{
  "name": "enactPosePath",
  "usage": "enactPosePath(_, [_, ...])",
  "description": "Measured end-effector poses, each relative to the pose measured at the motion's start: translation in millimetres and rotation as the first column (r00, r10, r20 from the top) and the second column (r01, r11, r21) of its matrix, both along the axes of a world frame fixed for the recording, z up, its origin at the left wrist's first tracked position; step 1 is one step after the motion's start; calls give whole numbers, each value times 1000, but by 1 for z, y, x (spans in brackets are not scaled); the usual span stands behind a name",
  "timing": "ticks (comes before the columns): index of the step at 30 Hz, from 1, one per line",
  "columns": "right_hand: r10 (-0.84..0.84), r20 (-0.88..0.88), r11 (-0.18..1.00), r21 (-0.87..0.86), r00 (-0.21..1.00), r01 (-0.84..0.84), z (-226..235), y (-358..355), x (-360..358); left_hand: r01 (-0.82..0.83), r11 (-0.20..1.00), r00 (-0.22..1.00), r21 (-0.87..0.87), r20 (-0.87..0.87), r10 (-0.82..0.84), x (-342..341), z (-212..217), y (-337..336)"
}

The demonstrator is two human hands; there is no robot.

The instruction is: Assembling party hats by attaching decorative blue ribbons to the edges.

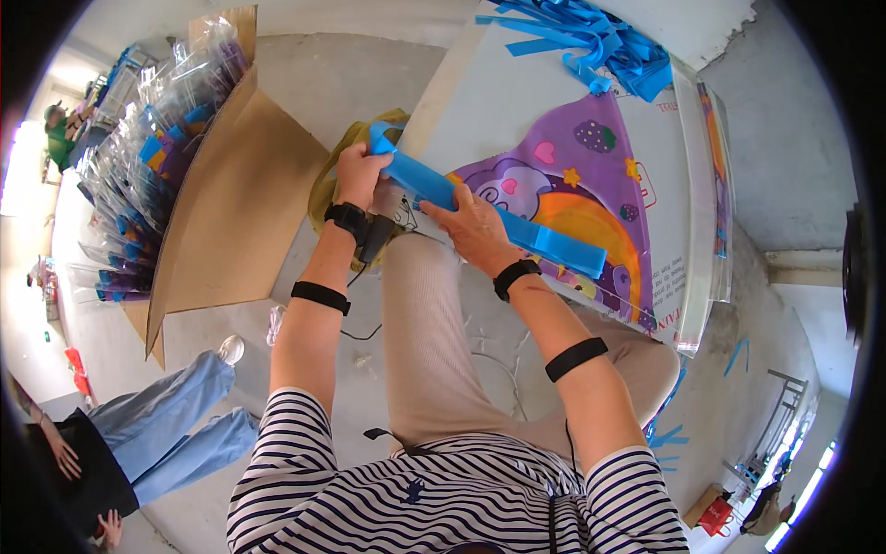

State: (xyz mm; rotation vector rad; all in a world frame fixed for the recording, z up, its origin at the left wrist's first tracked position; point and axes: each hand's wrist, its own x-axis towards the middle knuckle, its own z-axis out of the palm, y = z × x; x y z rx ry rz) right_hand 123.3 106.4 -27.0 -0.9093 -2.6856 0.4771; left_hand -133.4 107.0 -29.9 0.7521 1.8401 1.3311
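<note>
A long blue strip [420,177] runs slantwise across the near edge of a white printed box, its right end folded over. My left hand [360,175] pinches it close to its upper left end, where a short piece curls up past the fingers. Farther along, my right hand [472,226] has its fingers closed around the strip's middle. Beneath the strip lies a purple sheet [577,138] with cartoon pictures, a roughly triangular piece spread on the box top [471,92]. Part of its lower area is covered by the strip and my right hand.
Loose blue strips [614,46] lie heaped at the box's far end. On the left, a cardboard carton [245,194] holds several clear-wrapped packages [166,148]. A dark handheld tool [376,238] with a cord sits beside my left wrist. Another person [129,434] is at lower left.
</note>
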Motion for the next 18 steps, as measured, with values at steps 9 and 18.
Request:
enactPosePath(9, [10,-59,998,56,998,-7,-10,3,5,155,970,944,-189,318,-89,38,51,-9])
enactPosePath(18, [7,-70,999,39,998,-4,0,-3,-3,147,988,970,-53,202,-133,35,13,-13])
